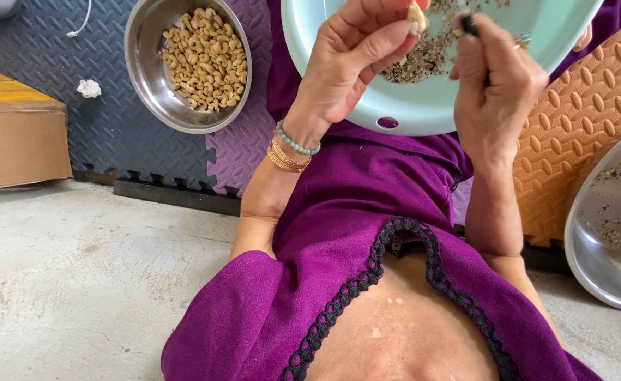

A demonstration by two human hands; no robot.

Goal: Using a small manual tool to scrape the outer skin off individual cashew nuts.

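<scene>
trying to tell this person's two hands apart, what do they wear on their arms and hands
The left hand has a bead bracelet of pale green beads at the wrist, with thin gold bangles just below it. The right hand has a ring on one finger. Both forearms are bare; the purple garment has black lace trim.

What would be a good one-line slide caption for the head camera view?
Left hand pinching a pale cashew kernel, right hand holding a thin dark tool over a light-blue plastic plate.

Floor: bare grey concrete (pixel 77 275).
Mats: foam puzzle tiles, dark grey (pixel 56 63), purple (pixel 243 144), orange (pixel 593 106).
Box: brown cardboard (pixel 21 137), at the left.
Light: bright daylight.
</scene>
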